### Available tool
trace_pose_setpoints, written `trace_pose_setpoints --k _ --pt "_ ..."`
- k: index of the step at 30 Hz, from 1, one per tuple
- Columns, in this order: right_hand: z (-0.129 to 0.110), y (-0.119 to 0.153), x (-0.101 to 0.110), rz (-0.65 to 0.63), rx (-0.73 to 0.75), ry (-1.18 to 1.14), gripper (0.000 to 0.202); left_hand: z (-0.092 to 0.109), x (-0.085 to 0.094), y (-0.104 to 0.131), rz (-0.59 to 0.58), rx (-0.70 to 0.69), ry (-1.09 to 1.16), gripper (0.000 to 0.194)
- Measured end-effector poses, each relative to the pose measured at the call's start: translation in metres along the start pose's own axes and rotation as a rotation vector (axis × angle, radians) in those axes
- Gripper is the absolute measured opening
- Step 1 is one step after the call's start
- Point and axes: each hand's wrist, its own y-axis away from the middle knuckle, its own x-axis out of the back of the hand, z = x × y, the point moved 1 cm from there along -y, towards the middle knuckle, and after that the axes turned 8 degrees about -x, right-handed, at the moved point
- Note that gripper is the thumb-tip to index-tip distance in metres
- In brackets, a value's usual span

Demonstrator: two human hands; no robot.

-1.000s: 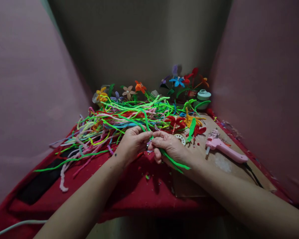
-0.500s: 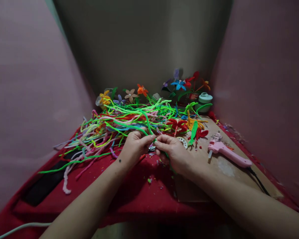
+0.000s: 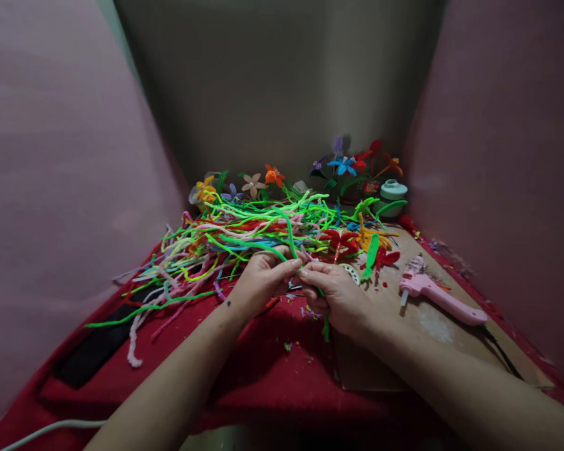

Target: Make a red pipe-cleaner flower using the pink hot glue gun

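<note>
My left hand (image 3: pixel 263 279) pinches green pipe cleaners (image 3: pixel 289 232) between thumb and fingers, over the front of a large multicoloured pile of pipe cleaners (image 3: pixel 244 225). My right hand (image 3: pixel 333 291) is closed on the same green strands, its fingertips touching those of the left. Two green lengths stretch up and left from the fingertips, and a short green end (image 3: pixel 326 327) hangs below my right hand. The exact spot where the strands meet is hidden by the fingers. Just beyond my right hand lie a pale spool (image 3: pixel 351 273) and a red winged shape (image 3: pixel 339 242).
A pink glue gun (image 3: pixel 444 299) rests on a brown board (image 3: pixel 380 357) at the right. Fuzzy flowers (image 3: pixel 343 164) and a mint-coloured jar (image 3: pixel 393 191) stand at the back. On the red cloth (image 3: pixel 263 388) lie a black strip (image 3: pixel 91 347) and scraps; a white cable (image 3: pixel 59 425) crosses the front left.
The whole view has shifted slightly, so things appear farther right. My right hand's fingers have curled in more, and the green end below it now shows more. Both hands keep hold of the green strands.
</note>
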Motion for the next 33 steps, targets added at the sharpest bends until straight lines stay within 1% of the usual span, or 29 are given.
trace_pose_setpoints --k 3,5,7,10,13,16,20,22,24,25,26,27,28,30,33 --pt "-0.002 0.002 -0.003 -0.004 0.007 0.056 0.019 0.002 -0.001 0.0 0.036 0.019 0.004 0.022" --pt "-0.004 0.004 -0.005 0.001 0.018 0.104 0.021 0.004 0.002 -0.001 0.094 0.01 0.006 0.03" --pt "-0.004 0.006 -0.006 0.006 0.018 0.152 0.021 0.006 0.007 -0.004 0.135 -0.008 -0.004 0.034" --pt "-0.002 0.008 -0.007 0.009 -0.013 0.197 0.019 0.01 0.019 -0.009 0.178 -0.046 -0.038 0.03" --pt "0.001 0.007 -0.007 0.003 -0.037 0.207 0.018 0.013 0.031 -0.014 0.286 -0.111 -0.109 0.031" --pt "0.003 0.006 -0.007 -0.009 -0.04 0.202 0.016 0.014 0.036 -0.015 0.399 -0.177 -0.181 0.03" --pt "0.004 0.005 -0.009 -0.017 -0.058 0.171 0.015 0.013 0.038 -0.014 0.449 -0.253 -0.297 0.025" --pt "0.004 0.006 -0.01 -0.033 -0.079 0.14 0.014 0.013 0.038 -0.014 0.474 -0.316 -0.348 0.024" --pt "0.004 0.007 -0.011 -0.056 -0.117 0.094 0.014 0.013 0.038 -0.014 0.505 -0.373 -0.356 0.024" --pt "0.004 0.007 -0.011 -0.066 -0.135 0.069 0.014 0.013 0.037 -0.015 0.506 -0.378 -0.321 0.025" --pt "0.004 0.007 -0.011 -0.069 -0.146 0.045 0.015 0.013 0.037 -0.015 0.485 -0.356 -0.256 0.024" --pt "0.004 0.007 -0.01 -0.066 -0.149 0.023 0.015 0.013 0.035 -0.015 0.436 -0.309 -0.17 0.024" --pt "0.003 0.006 -0.009 -0.06 -0.145 0.005 0.016 0.013 0.034 -0.014 0.367 -0.248 -0.08 0.024" --pt "0.002 0.004 -0.006 -0.041 -0.113 -0.02 0.018 0.013 0.028 -0.012 0.192 -0.113 0.053 0.029" --pt "0.001 0.0 0.0 -0.017 -0.067 -0.041 0.02 0.01 0.018 -0.005 -0.049 0.018 0.057 0.03"
